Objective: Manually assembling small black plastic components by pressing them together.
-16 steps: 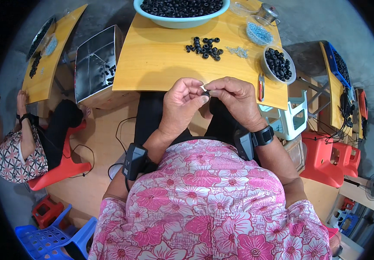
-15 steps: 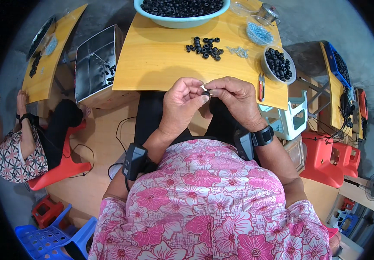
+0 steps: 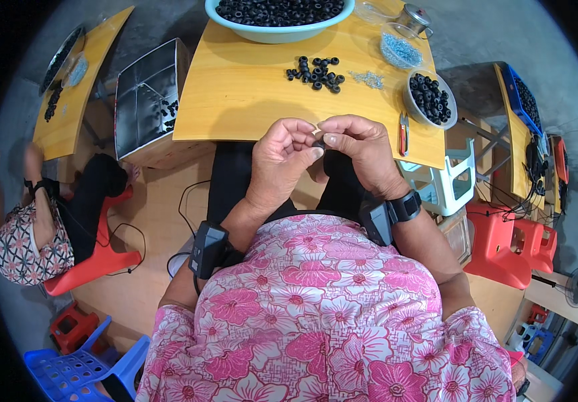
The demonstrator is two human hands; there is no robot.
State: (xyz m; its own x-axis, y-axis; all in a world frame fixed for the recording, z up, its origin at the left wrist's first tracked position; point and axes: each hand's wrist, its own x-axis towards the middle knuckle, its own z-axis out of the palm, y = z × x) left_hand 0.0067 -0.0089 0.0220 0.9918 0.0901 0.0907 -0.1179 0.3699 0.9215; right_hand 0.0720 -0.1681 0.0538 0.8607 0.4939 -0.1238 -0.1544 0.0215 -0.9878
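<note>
My left hand [image 3: 282, 154] and my right hand [image 3: 361, 151] meet just off the table's near edge, fingertips together. Between them is a small round black piece [image 3: 319, 143], pinched by the left thumb and fingers and mostly covered. My right thumb and forefinger press against it; whether they hold a second small part cannot be made out. Beyond my hands, a loose group of black ring-shaped pieces [image 3: 317, 72] lies on the yellow table [image 3: 248, 87]. Beside it is a little pile of tiny clear-grey parts [image 3: 368, 79].
A pale blue basin [image 3: 279, 32] of black pieces stands at the far edge. At right are a bowl of black pieces [image 3: 429, 99], a tub of bluish bits [image 3: 401, 51] and red-handled cutters [image 3: 404, 135]. A lined box [image 3: 147, 100] stands left, near a seated person [image 3: 34, 234].
My right thumb and fingers have shifted slightly over the black piece, covering more of it. My left hand keeps its pinch. The seated person's hand at left has moved a little.
</note>
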